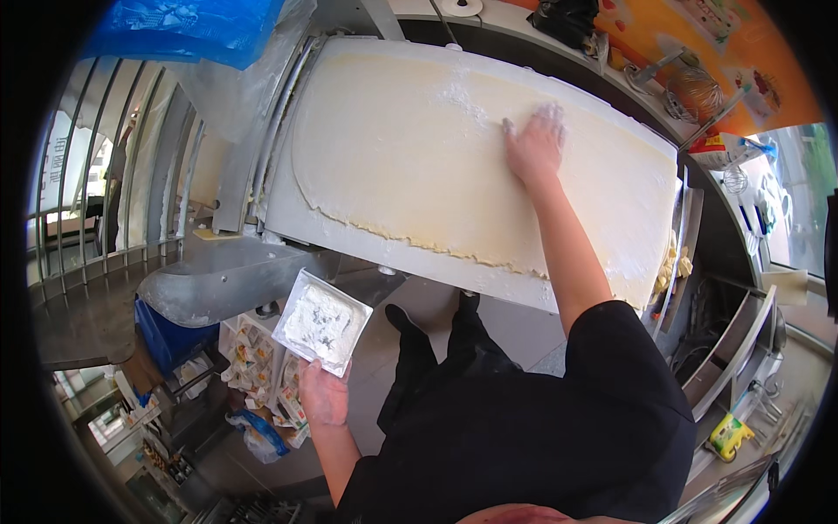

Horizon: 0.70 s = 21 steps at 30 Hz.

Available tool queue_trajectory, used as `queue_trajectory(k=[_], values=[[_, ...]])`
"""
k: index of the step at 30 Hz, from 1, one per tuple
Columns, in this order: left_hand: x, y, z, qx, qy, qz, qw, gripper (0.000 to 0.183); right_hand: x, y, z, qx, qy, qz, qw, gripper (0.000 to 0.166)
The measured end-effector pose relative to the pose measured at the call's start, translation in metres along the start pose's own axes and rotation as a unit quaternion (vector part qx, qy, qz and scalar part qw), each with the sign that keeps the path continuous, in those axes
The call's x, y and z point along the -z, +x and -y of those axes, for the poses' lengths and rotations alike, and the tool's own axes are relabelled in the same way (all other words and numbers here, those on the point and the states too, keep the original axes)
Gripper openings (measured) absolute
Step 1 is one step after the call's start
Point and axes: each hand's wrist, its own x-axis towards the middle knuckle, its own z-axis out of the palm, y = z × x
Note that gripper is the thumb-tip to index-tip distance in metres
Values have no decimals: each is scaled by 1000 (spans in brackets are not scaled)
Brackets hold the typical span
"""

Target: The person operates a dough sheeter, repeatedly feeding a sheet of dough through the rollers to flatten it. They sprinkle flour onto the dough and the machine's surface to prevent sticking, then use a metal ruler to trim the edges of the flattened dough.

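A wide sheet of pale dough [406,150] lies over the white conveyor belt [314,230] of a dough sheeter, its near edge ragged. My right hand [538,141] rests palm down on the dough's far half, thumb spread away from the fingers, with flour on the fingertips. To the left of that hand, a patch of loose white flour [463,101] is scattered on the sheet. Below the belt's near edge, my left hand [324,393] grips a square white tray [359,321] from its lower edge. White powder, likely flour, covers most of the tray's bottom.
At the left stand the sheeter's metal guard bars [131,157] and rounded steel housing [222,288]. A wire whisk [697,88] lies on the back ledge. Dough scraps [681,262] sit beyond the belt's right end. Packages [245,357] and a blue plastic bag [262,432] are low on the left.
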Motion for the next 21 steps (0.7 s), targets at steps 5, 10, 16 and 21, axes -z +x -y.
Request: queue_trajectory(k=[5,10,16,21], values=[[-6,-1,-6,-21,14,14,1000,65,-38,46,104,154,24,21,988,85],[-11,-4,-8,-27,16,12,999,66,-56,-23,190,386,58,84,917,83],[-11,-6,-11,-14,-11,5,1000,68,-15,-72,115,201,101,21,974,77],[7,-4,-10,-19,-47,-23,998,67,0,-102,78,75,-4,47,996,95]])
